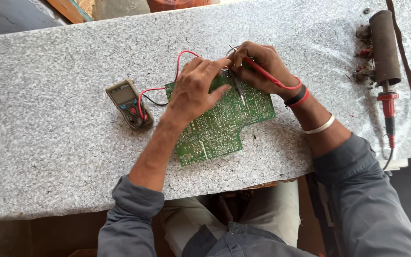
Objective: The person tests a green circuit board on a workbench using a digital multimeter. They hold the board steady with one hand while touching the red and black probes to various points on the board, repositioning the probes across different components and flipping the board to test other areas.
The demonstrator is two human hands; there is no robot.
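A green circuit board (224, 121) lies solder side up on a speckled grey stone table (48, 143). My left hand (193, 90) rests on the board's upper left part and pinches a black test probe (238, 85) whose tip touches the board. My right hand (262, 64) is at the board's top edge and grips a red test probe (267, 74) like a pen. Red and black leads (160, 90) run from the probes to a small tan multimeter (129, 103) lying left of the board.
A soldering iron with a red handle (387, 102) rests in a dark cylindrical holder (384, 45) at the table's right end, with small debris beside it. The table's near edge runs just above my lap.
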